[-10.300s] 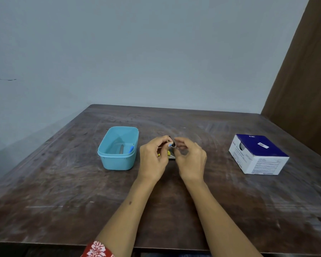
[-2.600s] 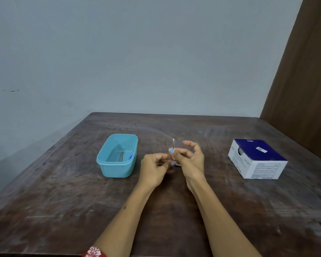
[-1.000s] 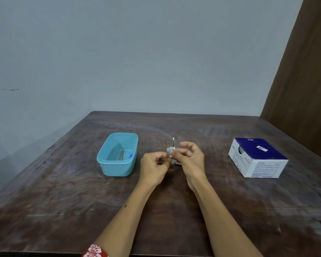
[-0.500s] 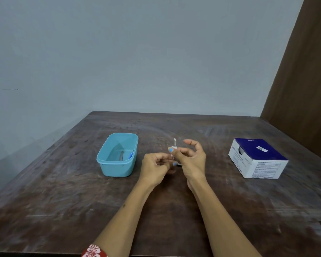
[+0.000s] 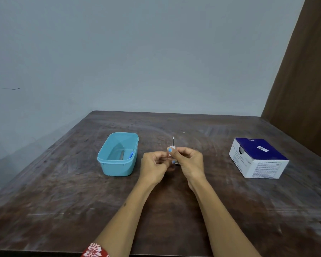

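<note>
right hand (image 5: 188, 164) has curled its fingers in, pinching the thin white plastic needle (image 5: 173, 144) upright; left hand (image 5: 152, 167) curls beside, hold unclear. likely uncapping; next needs a straight pull.

Pale blue-grey wall (image 5: 137, 52) at 12 o'clock, brown panel (image 5: 304, 80) at 2 o'clock, scuffed dark tabletop (image 5: 63, 201) at 6 o'clock.

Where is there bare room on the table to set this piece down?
Widest: the dark wooden table between the right hand and the blue-and-white cardboard box. Also left of the teal plastic tub, and behind it. Crowded: the gap between tub and left hand.
</note>
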`<state>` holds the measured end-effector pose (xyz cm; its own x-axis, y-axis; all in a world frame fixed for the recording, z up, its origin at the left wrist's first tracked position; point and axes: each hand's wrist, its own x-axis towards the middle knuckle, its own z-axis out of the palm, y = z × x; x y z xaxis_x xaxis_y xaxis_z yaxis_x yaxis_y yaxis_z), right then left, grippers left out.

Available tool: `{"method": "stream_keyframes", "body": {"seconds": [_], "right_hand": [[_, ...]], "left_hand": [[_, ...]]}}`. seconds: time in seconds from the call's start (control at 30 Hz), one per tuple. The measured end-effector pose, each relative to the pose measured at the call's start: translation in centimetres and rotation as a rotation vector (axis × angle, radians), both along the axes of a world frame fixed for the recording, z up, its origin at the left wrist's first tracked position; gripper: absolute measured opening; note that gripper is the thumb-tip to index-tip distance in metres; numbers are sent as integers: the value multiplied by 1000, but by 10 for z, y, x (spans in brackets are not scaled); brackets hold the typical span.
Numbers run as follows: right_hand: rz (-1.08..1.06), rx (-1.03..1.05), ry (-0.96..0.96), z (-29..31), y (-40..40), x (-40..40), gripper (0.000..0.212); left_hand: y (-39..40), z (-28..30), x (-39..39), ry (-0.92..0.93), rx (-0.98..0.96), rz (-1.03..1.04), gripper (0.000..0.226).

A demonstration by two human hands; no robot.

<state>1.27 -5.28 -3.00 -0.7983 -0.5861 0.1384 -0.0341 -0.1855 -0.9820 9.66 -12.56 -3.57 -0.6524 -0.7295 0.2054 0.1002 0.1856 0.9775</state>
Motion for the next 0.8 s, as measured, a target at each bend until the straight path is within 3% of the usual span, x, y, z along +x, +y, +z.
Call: {"method": "stream_keyframes", "body": {"seconds": [0.23,0.43,0.63,0.8], "right_hand": [[-77,-77,-17,5,1,2,22],[9,-39,48,5,-1,7,12],[-118,-88,57,6,1,5,14],[-37,-19,111,5,0,7,16]], "left_hand": [[2,0,-1,-22,9,-40,22],[1,2,1,9,-105,97,22],[4,1,0,-55,-121,15,25],[2,2,0,-21,-163,105,25]]}}
